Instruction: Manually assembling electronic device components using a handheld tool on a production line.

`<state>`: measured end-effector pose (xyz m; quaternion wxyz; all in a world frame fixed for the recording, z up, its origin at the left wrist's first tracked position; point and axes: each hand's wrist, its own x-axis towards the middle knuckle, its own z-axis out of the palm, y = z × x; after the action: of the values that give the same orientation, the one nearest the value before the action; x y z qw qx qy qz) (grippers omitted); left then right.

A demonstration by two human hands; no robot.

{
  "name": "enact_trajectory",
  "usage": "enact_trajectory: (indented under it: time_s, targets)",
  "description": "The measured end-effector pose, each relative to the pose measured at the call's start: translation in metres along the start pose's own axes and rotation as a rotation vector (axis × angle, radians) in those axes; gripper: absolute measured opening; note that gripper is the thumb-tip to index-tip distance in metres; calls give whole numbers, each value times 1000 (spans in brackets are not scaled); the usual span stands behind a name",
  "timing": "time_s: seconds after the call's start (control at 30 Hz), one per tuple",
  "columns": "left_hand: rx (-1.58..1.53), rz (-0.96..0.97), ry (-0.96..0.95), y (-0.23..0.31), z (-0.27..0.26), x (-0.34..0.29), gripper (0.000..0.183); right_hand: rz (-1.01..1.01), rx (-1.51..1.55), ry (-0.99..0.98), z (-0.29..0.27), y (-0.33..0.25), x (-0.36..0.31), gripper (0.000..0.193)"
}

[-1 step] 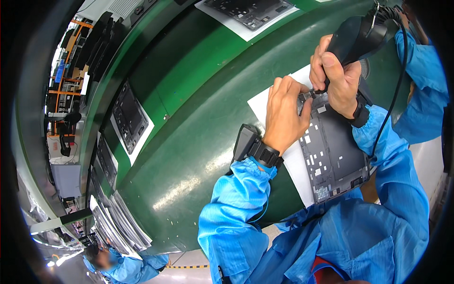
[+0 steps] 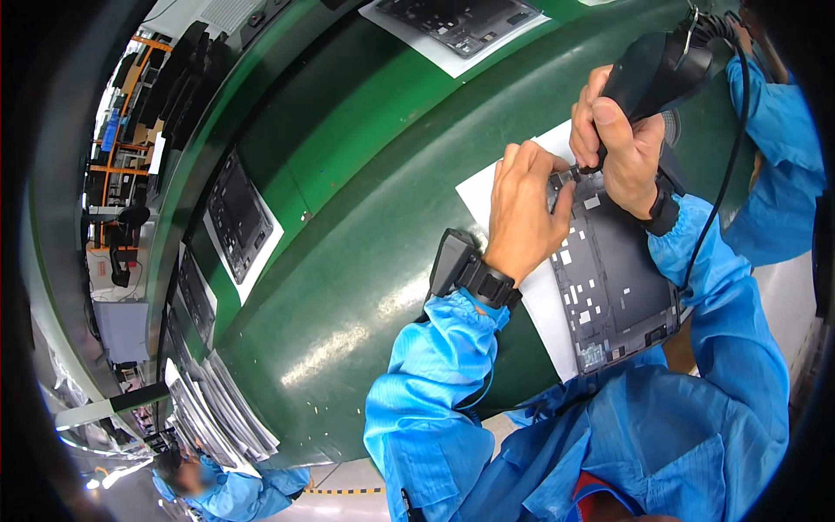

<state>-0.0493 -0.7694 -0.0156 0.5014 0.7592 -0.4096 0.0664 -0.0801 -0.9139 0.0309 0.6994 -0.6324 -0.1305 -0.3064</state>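
Note:
A dark tablet housing (image 2: pixel 626 278) dotted with small white pads lies on a white sheet (image 2: pixel 548 317) at the near right of the bench. My right hand (image 2: pixel 619 143) is wrapped round a black electric screwdriver (image 2: pixel 657 74), whose tip points down at the housing's far end. My left hand (image 2: pixel 526 204) grips that same end at its far left corner, thumb on the inner side and fingers curled over the edge. Whatever lies under the screwdriver tip and between the left fingertips is too small and covered to make out.
A green bench (image 2: pixel 374 235) curves across the view. More tablet housings on white sheets lie along its raised far strip, one at the left (image 2: pixel 237 217) and one at the top (image 2: pixel 457 22). Stacked sheets (image 2: pixel 222 409) stand lower left. A black cable (image 2: pixel 731 174) hangs beside my right arm. Another person's blue sleeve (image 2: pixel 778 165) is at the right.

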Motion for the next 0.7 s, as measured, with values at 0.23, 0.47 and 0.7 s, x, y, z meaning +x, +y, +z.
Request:
enact_trajectory:
  time_s: [0.23, 0.47, 0.7]
  targets:
    - [3, 15, 2, 1, -1, 0, 24, -10, -13, -9, 4, -1, 1, 23]
    - [-2, 24, 5, 5, 2, 4, 23, -11, 111, 59, 2, -3, 0, 15]
    - [220, 115, -19, 11, -4, -6, 26, -206, -75, 293, -74, -29, 30, 23]
